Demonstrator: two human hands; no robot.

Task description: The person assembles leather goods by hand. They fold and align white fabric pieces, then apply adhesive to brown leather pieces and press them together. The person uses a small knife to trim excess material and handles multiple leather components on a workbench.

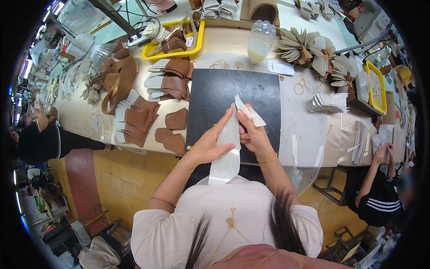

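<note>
A long, pale white sheet piece (227, 162), slightly glossy and curved, hangs upright in front of my chest, over the near edge of a black mat (210, 89). My left hand (210, 142) grips its left side, with the thumb across its face and the fingers along the upper edge. At its top, my right hand (255, 135) pinches a narrower white strip (253, 115) that folds away to the right. Whether the strip is joined to the sheet is hidden by the fingers. My two hands nearly meet at the top.
Brown leather pieces (174, 140) and stacked brown-and-white pieces (172, 83) lie left of the mat. Behind stand a yellow tray (200, 42) and a plastic bottle (261, 40). Tied white bundles (329, 103) lie right. Co-workers stand left (45, 139) and right (380, 188).
</note>
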